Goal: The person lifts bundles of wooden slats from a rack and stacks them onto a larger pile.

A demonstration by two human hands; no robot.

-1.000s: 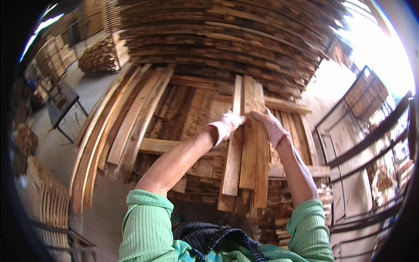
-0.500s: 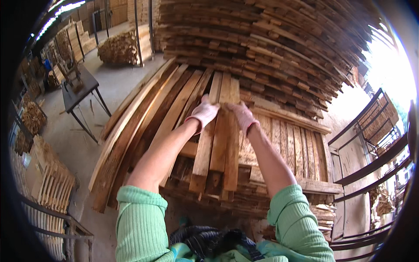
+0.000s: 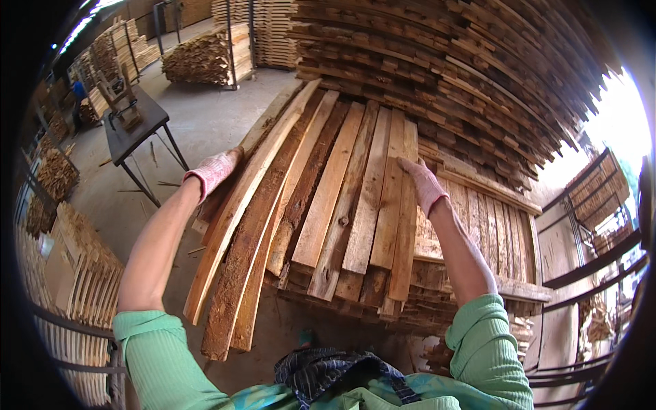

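Observation:
A row of long rough wooden planks (image 3: 333,198) lies side by side in front of me, on top of a wood stack. Several at the left jut out nearer to me, their ends tilted down past the others. My left hand (image 3: 217,172), in a pink-and-white knit glove, grips the outer edge of the leftmost plank (image 3: 277,119); its fingertips are partly hidden. At the right end of the row my right hand (image 3: 425,183), gloved alike, is closed on the edge of the rightmost plank (image 3: 407,205), thumb on top.
A tall stack of boards (image 3: 437,75) rises behind the row. Right of it lies a slatted layer of wood (image 3: 488,225), beside black metal rails (image 3: 588,263). At the left stand a dark table (image 3: 140,123) with a wooden piece on it and more wood piles (image 3: 198,61).
My hands have moved apart from the middle of the row, the left to its outer left edge, the right to its right edge. The planks now lie closer together, and the view has shifted.

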